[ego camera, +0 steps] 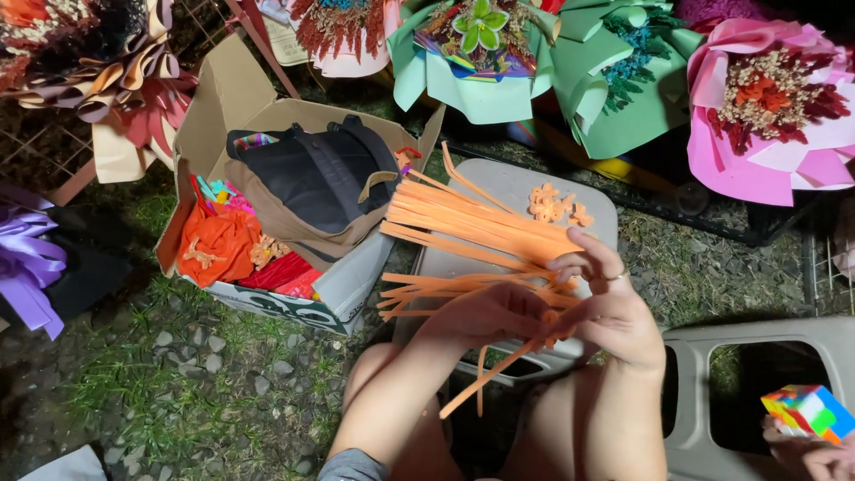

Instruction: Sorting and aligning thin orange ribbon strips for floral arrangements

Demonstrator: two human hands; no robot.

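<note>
Together, the left hand (485,313) and right hand (604,307) pinch a bundle of orange paper strips (472,233) over the grey plastic stool (508,187); just left of the stool stands an open cardboard box (343,289) holding a dark bag (312,178).

We see a ground (178,374) of patchy grass and grey pebbles under harsh artificial light. A grey plastic stool (508,191) stands in the middle, a second stool (686,392) beside it, wire racks (757,233) behind, and an open cardboard box (267,111) at left.
</note>
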